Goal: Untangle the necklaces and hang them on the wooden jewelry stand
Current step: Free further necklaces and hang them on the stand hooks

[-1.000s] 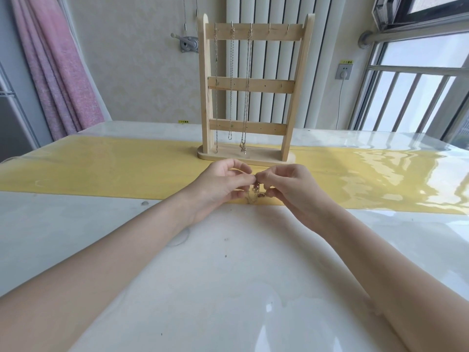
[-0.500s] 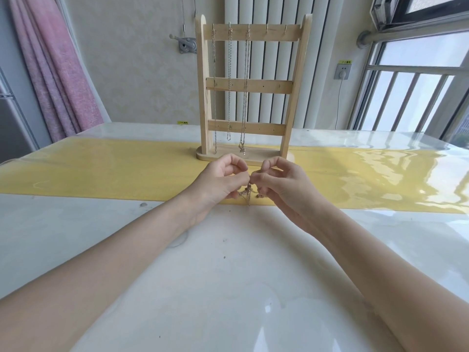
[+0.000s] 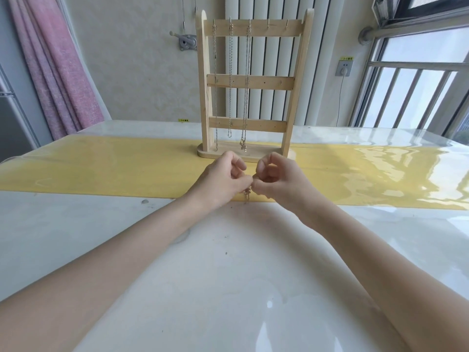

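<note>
Pinching tangled necklace (image 3: 247, 194): both hands (image 3: 250, 180) | glossy white table (image 3: 228, 262) | yellow runner (image 3: 101, 168)

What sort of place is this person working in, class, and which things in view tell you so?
Probably a room in a home, perhaps an enclosed balcony or sunroom. Signs: a barred window on the right, a pink curtain on the left, a white panel radiator behind the wooden jewelry stand, and a glossy table with a yellow runner.

Bare wooden stand (image 3: 253, 82), glossy table (image 3: 228, 262)
</note>
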Demonstrator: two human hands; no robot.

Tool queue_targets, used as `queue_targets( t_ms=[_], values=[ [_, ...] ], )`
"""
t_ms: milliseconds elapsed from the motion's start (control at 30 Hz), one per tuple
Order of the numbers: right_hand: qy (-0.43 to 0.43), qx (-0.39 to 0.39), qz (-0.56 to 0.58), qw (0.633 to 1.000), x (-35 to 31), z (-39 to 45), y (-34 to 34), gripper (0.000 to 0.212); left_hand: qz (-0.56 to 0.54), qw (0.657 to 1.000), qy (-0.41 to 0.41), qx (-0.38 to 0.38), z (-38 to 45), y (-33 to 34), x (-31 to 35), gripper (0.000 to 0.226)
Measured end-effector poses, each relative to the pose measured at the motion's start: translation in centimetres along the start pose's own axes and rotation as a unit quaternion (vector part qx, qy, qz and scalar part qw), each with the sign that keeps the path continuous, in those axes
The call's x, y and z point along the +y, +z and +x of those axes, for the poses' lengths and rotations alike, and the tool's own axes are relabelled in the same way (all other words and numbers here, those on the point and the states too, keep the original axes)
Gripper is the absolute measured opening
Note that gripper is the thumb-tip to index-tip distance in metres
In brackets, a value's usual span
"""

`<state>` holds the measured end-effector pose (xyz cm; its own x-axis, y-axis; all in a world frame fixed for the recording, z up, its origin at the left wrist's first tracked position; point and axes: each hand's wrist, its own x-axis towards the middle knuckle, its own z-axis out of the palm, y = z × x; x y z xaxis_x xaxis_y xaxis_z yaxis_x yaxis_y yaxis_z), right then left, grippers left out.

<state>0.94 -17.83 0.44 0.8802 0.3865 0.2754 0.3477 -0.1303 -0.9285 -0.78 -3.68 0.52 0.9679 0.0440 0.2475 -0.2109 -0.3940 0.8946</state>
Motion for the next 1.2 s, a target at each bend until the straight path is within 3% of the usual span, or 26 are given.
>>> queue_targets(
  t_ms=[133,300,467,600,767,967,1200],
  values=[
    [-0.023,0.025,0.020,0.999,-0.1,-0.1,0.4,0.026,-0.035,0.999,0.013,0.025,-0.1,-0.1,0.4,0.022],
    [0.056,0.025,0.193,0.979,0.2,0.3,-0.2,0.022,-0.175,0.983,-0.010,-0.056,-0.6,-0.5,1.0,0.017],
    [0.087,0.034,0.280,0.956,-0.1,0.4,-0.6,0.025,-0.219,0.970,-0.023,-0.100,-0.5,-1.0,0.9,0.021],
    [0.087,0.034,0.275,0.957,-0.1,0.4,-0.7,0.023,-0.186,0.979,-0.017,-0.081,-0.4,-1.0,0.7,0.023],
    [0.066,0.020,0.224,0.972,0.0,0.3,-0.6,0.024,-0.091,0.993,0.051,-0.056,-0.6,-0.9,1.1,0.028],
    [0.066,0.009,0.247,0.967,0.0,0.4,-0.9,0.027,-0.114,0.992,0.038,-0.027,-0.4,-1.1,0.8,0.024],
    [0.099,-0.015,0.230,0.968,-0.1,0.3,-0.9,0.024,-0.077,0.996,0.019,-0.046,-0.6,-0.9,0.8,0.029]
  ],
)
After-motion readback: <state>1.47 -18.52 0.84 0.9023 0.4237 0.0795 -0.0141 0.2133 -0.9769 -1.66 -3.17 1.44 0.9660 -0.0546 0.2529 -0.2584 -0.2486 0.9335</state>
